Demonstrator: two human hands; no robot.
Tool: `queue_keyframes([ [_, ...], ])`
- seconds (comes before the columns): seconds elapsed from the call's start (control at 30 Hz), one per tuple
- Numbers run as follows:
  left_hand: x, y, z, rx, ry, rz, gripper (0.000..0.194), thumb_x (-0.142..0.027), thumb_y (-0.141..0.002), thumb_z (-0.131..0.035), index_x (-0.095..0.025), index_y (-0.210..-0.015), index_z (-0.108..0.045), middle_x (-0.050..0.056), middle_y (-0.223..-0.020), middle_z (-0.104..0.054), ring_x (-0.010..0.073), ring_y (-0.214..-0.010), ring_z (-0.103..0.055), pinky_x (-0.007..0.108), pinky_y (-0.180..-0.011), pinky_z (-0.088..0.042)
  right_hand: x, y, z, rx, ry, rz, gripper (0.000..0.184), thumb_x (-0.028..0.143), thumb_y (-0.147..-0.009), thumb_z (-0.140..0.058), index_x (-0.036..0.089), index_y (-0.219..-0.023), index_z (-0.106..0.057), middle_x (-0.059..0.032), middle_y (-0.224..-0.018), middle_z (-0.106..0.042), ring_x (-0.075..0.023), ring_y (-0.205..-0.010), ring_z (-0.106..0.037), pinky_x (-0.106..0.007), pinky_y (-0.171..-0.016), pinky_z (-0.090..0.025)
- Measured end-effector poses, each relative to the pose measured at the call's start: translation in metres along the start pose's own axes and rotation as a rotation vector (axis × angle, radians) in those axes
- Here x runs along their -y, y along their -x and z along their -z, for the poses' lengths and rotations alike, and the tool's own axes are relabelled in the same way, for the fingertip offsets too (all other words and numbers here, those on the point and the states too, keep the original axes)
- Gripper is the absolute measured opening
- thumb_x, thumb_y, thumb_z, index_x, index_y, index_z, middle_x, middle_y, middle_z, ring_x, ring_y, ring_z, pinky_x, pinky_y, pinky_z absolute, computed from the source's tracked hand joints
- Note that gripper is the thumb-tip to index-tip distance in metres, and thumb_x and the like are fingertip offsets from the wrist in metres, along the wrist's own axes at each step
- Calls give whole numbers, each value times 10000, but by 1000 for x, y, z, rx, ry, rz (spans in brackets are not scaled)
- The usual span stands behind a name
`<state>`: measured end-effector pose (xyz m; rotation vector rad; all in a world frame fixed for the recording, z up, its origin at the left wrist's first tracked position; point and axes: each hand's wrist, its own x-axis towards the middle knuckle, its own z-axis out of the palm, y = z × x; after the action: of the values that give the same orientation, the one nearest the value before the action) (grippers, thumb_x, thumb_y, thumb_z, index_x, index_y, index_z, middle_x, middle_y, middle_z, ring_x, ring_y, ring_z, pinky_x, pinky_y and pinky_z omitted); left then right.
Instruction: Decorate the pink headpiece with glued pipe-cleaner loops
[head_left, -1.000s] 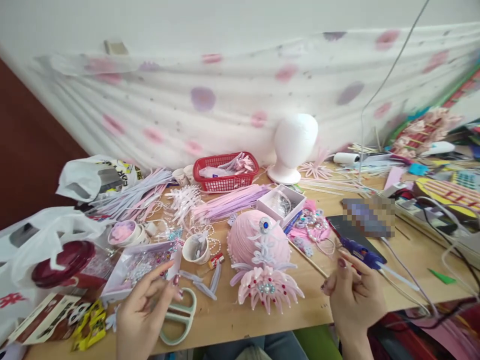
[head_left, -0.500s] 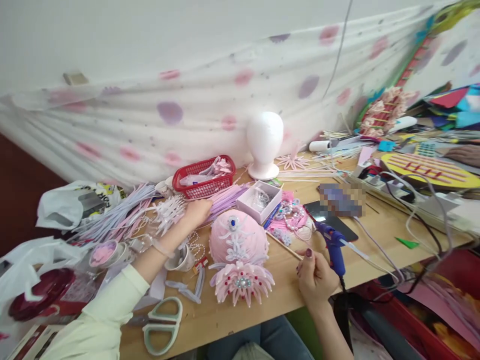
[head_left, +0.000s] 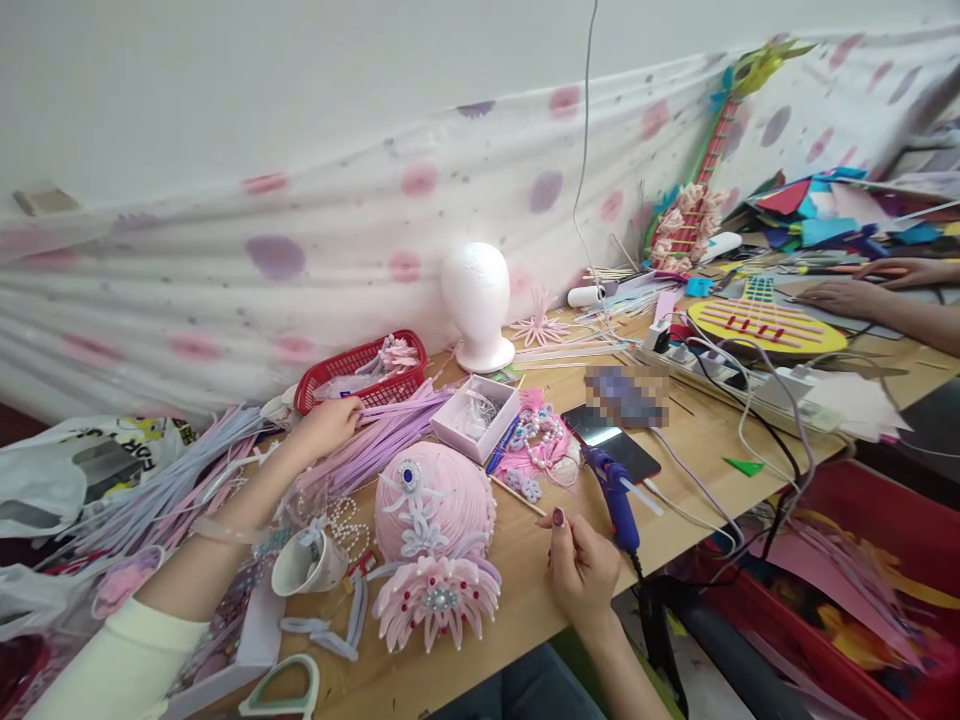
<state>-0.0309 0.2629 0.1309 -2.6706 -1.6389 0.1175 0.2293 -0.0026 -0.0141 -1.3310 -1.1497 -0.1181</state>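
So, the pink and purple fuzzy strips (head_left: 397, 435) were lying in a long bundle on the bench (head_left: 517, 610), right in front of the red basket (head_left: 409, 385). The left hand (head_left: 339, 422) was over at the far-left end of that bundle, just beside the basket. Its fingers were bent down there, and honestly I can't tell how open they were or if they'd got hold of anything.

Nearer the bench's front edge sat a round pink piece (head_left: 446, 490) with a blue gem (head_left: 410, 476) up top and a pink flower (head_left: 439, 597) in front. To its right, the right hand (head_left: 583, 562) had its fingers curled in, thumb up near the tip of a thin stick (head_left: 517, 497); can't tell if it was gripping that. A blue glue gun (head_left: 619, 505) was just beyond it. Further back stood a white foam head (head_left: 475, 300), and off right were another person's hands (head_left: 847, 297).
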Motion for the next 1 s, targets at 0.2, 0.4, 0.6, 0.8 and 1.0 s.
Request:
queue_keyframes([
  [0.2,2,0,15,-151,102,-8,255,-237,-858,-474,-183,-939,-710,123,-943,-788,330,-968,-733,396,-860,-530,-1,0,-1,3,-2,-5,368,228,-1012,-483,149,-723,-696,74,-403,-426,-69,-292,-405,-215,-355,-293],
  [0.4,6,8,30,-394,269,52,252,-310,-851,-440,-205,-925,-657,150,-1113,-747,328,-1120,-667,423,-994,-471,2,-2,0,13,-10,-15,370,234,-1009,-500,142,-714,-705,64,-398,-454,-73,-297,-435,-208,-356,-310],
  [0.6,13,18,42,-426,560,108,211,-425,-775,-569,-227,-762,-638,36,-713,-731,248,-749,-702,329,-739,-521,-4,1,-1,29,0,-42,408,317,-1014,-510,142,-714,-725,61,-387,-439,-75,-290,-405,-209,-335,-298],
  [0.8,19,35,48,-461,899,147,328,-510,-701,-639,-200,-800,-600,12,-644,-694,136,-484,-515,272,-531,-412,-13,7,-1,35,-1,-90,423,409,-1006,-530,157,-753,-756,47,-395,-469,-90,-287,-411,-228,-317,-311],
  [1.0,22,84,47,-619,1237,181,404,-487,-618,-699,-194,-846,-540,44,-734,-730,91,-451,-455,224,-443,-304,-14,-6,-4,-93,18,-22,283,443,-932,-643,198,-958,-780,-122,-920,-795,-271,-792,-769,-323,-578,-597],
])
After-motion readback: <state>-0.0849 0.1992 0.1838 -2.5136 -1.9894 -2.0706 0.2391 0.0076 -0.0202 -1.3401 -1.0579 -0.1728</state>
